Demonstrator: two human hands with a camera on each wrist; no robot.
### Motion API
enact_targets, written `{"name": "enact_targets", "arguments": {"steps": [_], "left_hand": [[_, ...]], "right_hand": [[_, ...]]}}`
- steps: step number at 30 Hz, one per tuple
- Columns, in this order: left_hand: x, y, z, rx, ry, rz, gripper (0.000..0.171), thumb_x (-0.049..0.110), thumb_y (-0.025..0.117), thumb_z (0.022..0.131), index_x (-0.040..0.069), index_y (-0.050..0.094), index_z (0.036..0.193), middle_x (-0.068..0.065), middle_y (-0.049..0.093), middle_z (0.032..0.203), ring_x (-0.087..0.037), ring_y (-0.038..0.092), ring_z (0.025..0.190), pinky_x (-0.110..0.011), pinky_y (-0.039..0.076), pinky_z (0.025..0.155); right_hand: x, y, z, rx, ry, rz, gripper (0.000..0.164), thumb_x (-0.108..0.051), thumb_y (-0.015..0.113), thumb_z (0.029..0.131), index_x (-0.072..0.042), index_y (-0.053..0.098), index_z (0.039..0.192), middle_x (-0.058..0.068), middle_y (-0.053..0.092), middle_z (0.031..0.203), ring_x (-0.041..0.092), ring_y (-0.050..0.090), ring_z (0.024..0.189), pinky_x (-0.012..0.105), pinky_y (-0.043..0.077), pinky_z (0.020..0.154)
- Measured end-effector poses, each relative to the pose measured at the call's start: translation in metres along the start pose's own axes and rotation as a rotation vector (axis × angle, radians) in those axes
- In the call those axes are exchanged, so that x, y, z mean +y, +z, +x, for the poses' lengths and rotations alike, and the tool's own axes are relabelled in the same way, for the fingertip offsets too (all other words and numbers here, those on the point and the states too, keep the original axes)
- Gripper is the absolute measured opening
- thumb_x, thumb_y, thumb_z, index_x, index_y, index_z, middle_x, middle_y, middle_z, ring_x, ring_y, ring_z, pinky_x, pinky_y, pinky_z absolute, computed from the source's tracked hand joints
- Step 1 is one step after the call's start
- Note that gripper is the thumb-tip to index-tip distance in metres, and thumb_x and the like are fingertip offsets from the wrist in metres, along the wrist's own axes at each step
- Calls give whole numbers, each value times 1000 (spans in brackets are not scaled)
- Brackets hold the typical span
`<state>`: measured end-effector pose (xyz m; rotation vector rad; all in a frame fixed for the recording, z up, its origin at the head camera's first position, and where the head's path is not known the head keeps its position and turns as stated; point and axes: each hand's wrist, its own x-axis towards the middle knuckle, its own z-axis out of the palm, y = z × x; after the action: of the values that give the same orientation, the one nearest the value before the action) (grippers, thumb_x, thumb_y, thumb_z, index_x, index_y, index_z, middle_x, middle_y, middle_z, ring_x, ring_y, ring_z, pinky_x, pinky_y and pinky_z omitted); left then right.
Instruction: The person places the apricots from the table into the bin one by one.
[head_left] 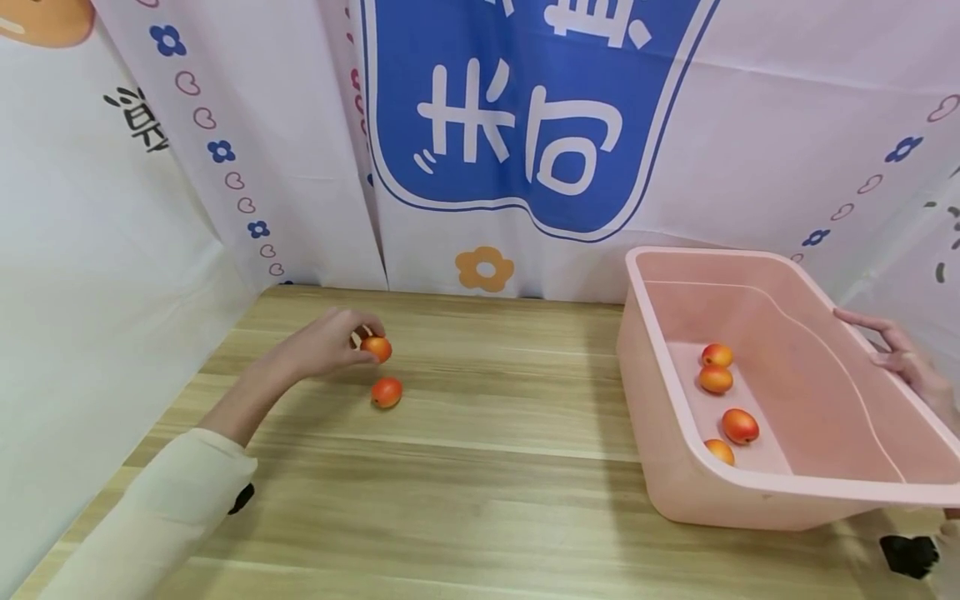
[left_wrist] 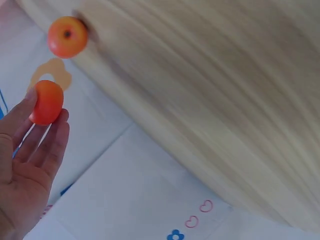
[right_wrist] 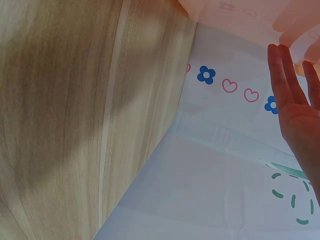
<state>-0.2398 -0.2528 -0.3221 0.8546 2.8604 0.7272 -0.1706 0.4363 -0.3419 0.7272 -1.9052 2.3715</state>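
Observation:
In the head view, my left hand (head_left: 330,343) pinches a small oval orange-red fruit (head_left: 377,348) between thumb and fingertips, close over the table. The left wrist view shows the same held fruit (left_wrist: 48,102) at the fingertips. Just in front of it, a second orange-red fruit (head_left: 387,392) lies on the wood. Over on the right stands a deep pink plastic bin (head_left: 643,400), with several similar fruits (head_left: 740,426) on its floor. My right hand (head_left: 907,362) rests at the bin's right rim; its fingers (right_wrist: 287,75) look straight against the outer wall in the right wrist view.
The wooden table (head_left: 480,517) stretches between the left hand and the bin. Behind it hangs a white printed cloth (head_left: 315,217) with a large blue sign and flower shapes; cloth also covers both sides.

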Motion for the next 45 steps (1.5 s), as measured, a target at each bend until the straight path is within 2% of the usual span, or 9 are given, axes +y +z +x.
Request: {"name": "enact_targets", "arguments": {"steps": [3,8,17,25,32,40,42,45], "left_hand": [[9,1,6,27,-10,-14,21,5,84,86,-3,73,102,-11,74,94,-29,71,90,-41,62,77],[23,5,17,63,10,-40,24,7,85,86,-3,74,105,-12,76,97,-27,72,91,-39,62,77],[42,11,32,135,52,-183,26,3,84,86,-5,74,109,-17,75,105,-32,73,98,-41,63,83],[60,19,46,171,89,-243,29,2,81,89,-5,71,116,-18,73,111,-33,70,104,-41,63,85],[81,24,68,233,145,-276,31,6,79,92,-5,70,120,-17,73,114,-32,70,103,-40,63,82],[107,35,90,265,243,-259,32,7,80,91,-4,70,120,-17,72,114,-30,71,100,-35,63,79],[114,38,95,266,247,-269,32,7,80,91,-5,70,120,-18,71,115,-30,71,100,-34,63,79],[125,42,102,265,245,-304,32,6,80,91,-5,70,119,-18,70,116,-30,72,101,-33,63,79]], "right_hand": [[-1,1,-1,16,11,-6,71,15,9,99,-12,52,149,-1,68,133,15,73,88,24,60,63],[-1,3,-2,22,30,4,70,14,10,101,-13,51,150,1,69,130,16,74,88,26,61,63],[-1,8,-3,33,39,44,66,11,9,103,-12,47,152,5,71,126,18,74,80,27,61,60],[-2,8,-2,18,14,71,72,15,6,99,-10,50,150,4,69,133,19,74,84,25,61,61],[0,13,-6,21,25,23,65,9,8,105,-11,43,155,7,71,119,17,70,71,24,58,55],[0,12,-6,5,25,33,62,9,9,105,-9,40,156,7,71,122,17,72,81,25,60,60],[0,12,-6,3,23,21,60,8,10,106,-9,38,156,7,72,122,17,72,80,25,60,59],[0,11,-6,-13,16,26,60,9,10,106,-8,37,157,7,71,126,17,73,88,25,61,63]]}}
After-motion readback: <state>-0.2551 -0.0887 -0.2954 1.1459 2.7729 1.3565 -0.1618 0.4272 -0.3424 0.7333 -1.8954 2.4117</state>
